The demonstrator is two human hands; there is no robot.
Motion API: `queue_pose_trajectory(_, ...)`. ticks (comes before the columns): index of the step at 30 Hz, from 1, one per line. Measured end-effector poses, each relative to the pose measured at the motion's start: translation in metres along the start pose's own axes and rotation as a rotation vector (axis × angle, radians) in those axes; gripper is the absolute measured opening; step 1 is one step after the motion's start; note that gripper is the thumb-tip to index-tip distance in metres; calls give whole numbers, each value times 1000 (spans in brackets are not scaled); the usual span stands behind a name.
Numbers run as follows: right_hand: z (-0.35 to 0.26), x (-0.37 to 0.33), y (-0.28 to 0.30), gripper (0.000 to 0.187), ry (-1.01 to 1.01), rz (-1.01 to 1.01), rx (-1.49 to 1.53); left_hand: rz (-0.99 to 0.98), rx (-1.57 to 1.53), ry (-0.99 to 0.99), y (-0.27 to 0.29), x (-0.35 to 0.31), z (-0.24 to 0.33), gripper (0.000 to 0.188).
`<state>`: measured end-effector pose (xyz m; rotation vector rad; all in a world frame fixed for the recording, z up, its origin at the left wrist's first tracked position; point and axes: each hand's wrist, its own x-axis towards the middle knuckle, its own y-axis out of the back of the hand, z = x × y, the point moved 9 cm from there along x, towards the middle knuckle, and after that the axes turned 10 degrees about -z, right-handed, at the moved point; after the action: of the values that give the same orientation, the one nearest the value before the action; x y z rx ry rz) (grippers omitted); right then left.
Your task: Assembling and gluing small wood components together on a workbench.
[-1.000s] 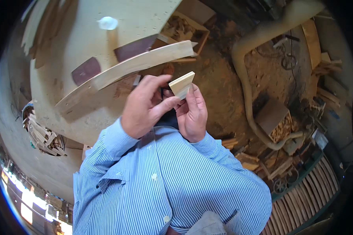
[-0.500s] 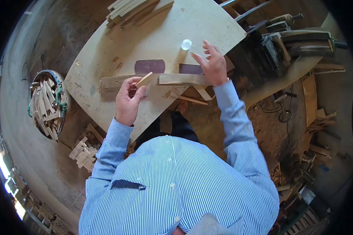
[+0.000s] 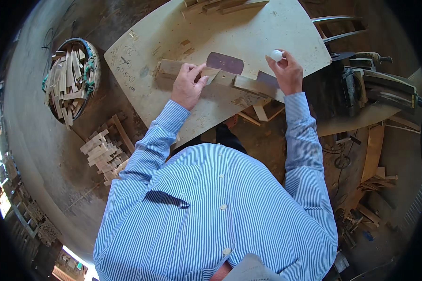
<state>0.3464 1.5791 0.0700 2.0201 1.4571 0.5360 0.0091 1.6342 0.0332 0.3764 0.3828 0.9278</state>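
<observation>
My left hand [image 3: 188, 88] is closed on a small flat piece of wood [image 3: 212, 74], pinched between thumb and fingers above the table's near edge. Beneath it lies a longer wooden strip [image 3: 169, 68], partly covered by the hand. My right hand [image 3: 290, 75] grips a small white bottle [image 3: 276, 55], its fingers around the sides. Another pale curved wooden strip [image 3: 255, 86] lies between the hands, along the edge. Behind the strips are a dark purple-brown sheet [image 3: 225, 62], which looks like sandpaper, and a second such sheet [image 3: 267, 78] near my right wrist.
The pale tabletop [image 3: 253, 33] bears more wooden strips [image 3: 220, 6] at its far side. On the floor at left stand a round basket [image 3: 96, 77] of wood offcuts and a pile of wood blocks [image 3: 103, 152]. A machine [image 3: 377, 86] with curved wood stands at right.
My right hand, open beside the bottle before, has closed around it. My left hand keeps hold of the small wood piece. The whole view has shifted, so the table appears turned and farther right.
</observation>
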Motion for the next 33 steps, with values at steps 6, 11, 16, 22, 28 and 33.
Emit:
queue_pose_trajectory(6,-94,-75,-15,45,167,-122,-48,-29,144,-83,8,-12,15,65)
queue_pose_trajectory(11,-109,-100,-61,46,74,-269,-2,29,408,-219,10,-10,10,63)
queue_pose_trajectory(16,-127,-91,-93,40,23,-393,-114,-27,362,-195,11,-6,0,59)
queue_pose_trajectory(22,-134,-80,-115,40,10,-417,-209,-2,301,-198,13,-7,-4,57)
queue_pose_trajectory(28,-147,-73,-122,42,-17,-431,-257,-3,287,-216,14,-7,-5,56)
queue_pose_trajectory(33,-149,-69,-128,44,-18,-426,-279,-14,266,-210,14,-5,-9,55)
